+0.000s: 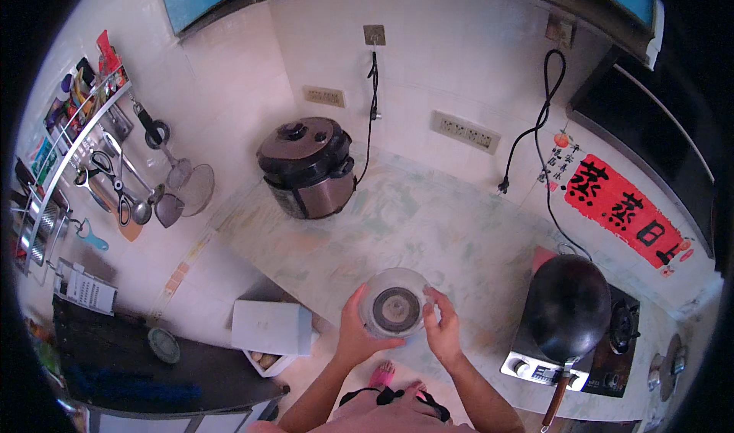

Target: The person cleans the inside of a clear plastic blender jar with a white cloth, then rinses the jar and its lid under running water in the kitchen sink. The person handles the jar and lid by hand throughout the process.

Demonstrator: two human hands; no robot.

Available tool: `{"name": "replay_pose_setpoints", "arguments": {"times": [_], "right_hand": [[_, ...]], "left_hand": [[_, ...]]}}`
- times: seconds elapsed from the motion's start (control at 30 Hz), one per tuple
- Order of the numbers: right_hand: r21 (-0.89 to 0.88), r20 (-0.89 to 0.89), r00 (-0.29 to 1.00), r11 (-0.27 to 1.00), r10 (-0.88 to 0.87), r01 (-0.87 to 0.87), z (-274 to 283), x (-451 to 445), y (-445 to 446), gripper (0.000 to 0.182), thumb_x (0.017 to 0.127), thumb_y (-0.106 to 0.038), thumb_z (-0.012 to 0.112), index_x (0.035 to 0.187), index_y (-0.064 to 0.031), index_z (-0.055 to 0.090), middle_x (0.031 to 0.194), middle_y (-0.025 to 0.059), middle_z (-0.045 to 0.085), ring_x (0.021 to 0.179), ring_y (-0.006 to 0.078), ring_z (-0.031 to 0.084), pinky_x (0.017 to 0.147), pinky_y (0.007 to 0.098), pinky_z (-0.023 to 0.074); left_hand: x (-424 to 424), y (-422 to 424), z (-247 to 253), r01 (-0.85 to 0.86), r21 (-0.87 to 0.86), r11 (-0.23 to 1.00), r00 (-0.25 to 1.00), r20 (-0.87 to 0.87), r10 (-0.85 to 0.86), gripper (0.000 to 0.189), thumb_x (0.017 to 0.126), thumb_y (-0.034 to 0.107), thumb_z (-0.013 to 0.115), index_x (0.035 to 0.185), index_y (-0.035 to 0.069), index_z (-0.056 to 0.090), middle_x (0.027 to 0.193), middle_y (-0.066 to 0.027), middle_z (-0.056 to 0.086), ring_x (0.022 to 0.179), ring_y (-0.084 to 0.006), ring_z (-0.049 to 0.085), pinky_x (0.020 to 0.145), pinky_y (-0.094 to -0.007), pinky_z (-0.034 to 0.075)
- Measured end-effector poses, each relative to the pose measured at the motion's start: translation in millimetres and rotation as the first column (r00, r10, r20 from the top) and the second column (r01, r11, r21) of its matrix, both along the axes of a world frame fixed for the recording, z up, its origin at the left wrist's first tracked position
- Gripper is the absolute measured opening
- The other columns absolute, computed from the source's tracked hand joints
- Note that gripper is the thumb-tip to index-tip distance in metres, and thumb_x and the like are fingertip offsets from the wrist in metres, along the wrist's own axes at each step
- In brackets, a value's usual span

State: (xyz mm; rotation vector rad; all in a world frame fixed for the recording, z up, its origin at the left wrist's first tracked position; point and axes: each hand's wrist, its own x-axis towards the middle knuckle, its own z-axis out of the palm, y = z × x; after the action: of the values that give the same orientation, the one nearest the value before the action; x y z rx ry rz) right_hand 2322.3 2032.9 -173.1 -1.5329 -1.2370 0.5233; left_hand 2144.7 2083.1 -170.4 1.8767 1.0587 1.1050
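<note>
Between my hands, above the near edge of the marbled countertop (373, 220), is a clear round container (395, 280). Its wall looks transparent, and a dark ring surrounds a paler disc at its middle. Whether it is glass or plastic, I cannot tell. My left hand (358, 335) wraps its left side, with the thumb near the lower rim. On the opposite side, the bent fingers of my right hand (442, 325) hold the rim.
An electric pressure cooker (309, 169) stands in the back corner. At right a dark wok (567, 307) rests on a gas stove (622, 341), its wooden handle (554, 404) jutting forward. Utensils hang from a wall rack (69, 163). A white box (272, 327) sits left below the counter.
</note>
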Motion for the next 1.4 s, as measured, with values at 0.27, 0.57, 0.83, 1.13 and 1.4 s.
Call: {"name": "replay_pose_setpoints", "arguments": {"times": [0.27, 0.57, 0.83, 1.13, 1.4], "right_hand": [[-0.002, -0.253, 0.967, 1.000, -0.005, 0.005, -2.4, -15.3, -7.1, 0.037, 0.094, -0.025, 0.043, 0.118, 0.0029, 0.043, 0.118, 0.0189, 0.051, 0.108, 0.0257, 0.050, 0.095, 0.0349, 0.0369], [-0.075, -0.008, 1.000, 0.997, 0.008, -0.008, -2.4, -20.1, -32.9, 0.049, 0.095, -0.034, 0.041, 0.121, 0.0066, 0.035, 0.119, 0.0269, 0.043, 0.111, 0.0365, 0.046, 0.095, 0.0410, 0.0367], [-0.045, 0.029, 0.997, 0.996, -0.070, 0.071, 23.5, -19.4, -38.9, 0.044, 0.093, -0.024, 0.047, 0.126, 0.0024, 0.037, 0.123, 0.0217, 0.045, 0.113, 0.0334, 0.047, 0.095, 0.0394, 0.0377], [0.071, 0.192, 0.978, 0.995, -0.085, 0.073, 17.1, -16.5, -29.8, 0.047, 0.087, -0.020, 0.055, 0.130, -0.0061, 0.042, 0.127, 0.0148, 0.049, 0.116, 0.0335, 0.045, 0.097, 0.0404, 0.0356], [0.028, 0.078, 0.989, 0.992, -0.129, 0.127, 9.7, -30.5, -41.4, 0.050, 0.090, -0.029, 0.051, 0.135, -0.0132, 0.037, 0.126, 0.0152, 0.049, 0.115, 0.0333, 0.046, 0.096, 0.0410, 0.0378]], "left_hand": [[-5.2, 2.6, 2.0, 0.119, -0.118, 0.986, 0.992, 0.051, -0.114, 0.116, 0.042, 0.032, 0.090, 0.134, -0.003, 0.028, 0.129, -0.0184, 0.046, 0.120, -0.0258, 0.045, 0.101, -0.0365, 0.034], [-26.7, 34.6, -20.3, 0.407, -0.340, 0.848, 0.912, 0.214, -0.351, 0.109, 0.050, 0.015, 0.087, 0.139, 0.005, 0.026, 0.139, -0.0115, 0.037, 0.127, -0.0221, 0.037, 0.105, -0.0379, 0.030], [-34.9, 23.3, -52.9, 0.288, -0.368, 0.884, 0.955, 0.180, -0.236, 0.106, 0.052, 0.023, 0.087, 0.139, 0.005, 0.029, 0.140, -0.0138, 0.036, 0.125, -0.0238, 0.039, 0.102, -0.0372, 0.033], [-24.7, 26.4, -15.8, 0.183, -0.018, 0.983, 0.982, 0.040, -0.182, 0.114, 0.044, 0.030, 0.088, 0.137, 0.003, 0.030, 0.132, -0.0168, 0.045, 0.123, -0.0293, 0.042, 0.103, -0.0400, 0.032], [-18.5, 16.8, -26.4, 0.230, 0.046, 0.972, 0.915, 0.329, -0.232, 0.101, 0.053, 0.038, 0.084, 0.132, -0.001, 0.035, 0.123, -0.0175, 0.050, 0.119, -0.0315, 0.044, 0.101, -0.0428, 0.033]]}}
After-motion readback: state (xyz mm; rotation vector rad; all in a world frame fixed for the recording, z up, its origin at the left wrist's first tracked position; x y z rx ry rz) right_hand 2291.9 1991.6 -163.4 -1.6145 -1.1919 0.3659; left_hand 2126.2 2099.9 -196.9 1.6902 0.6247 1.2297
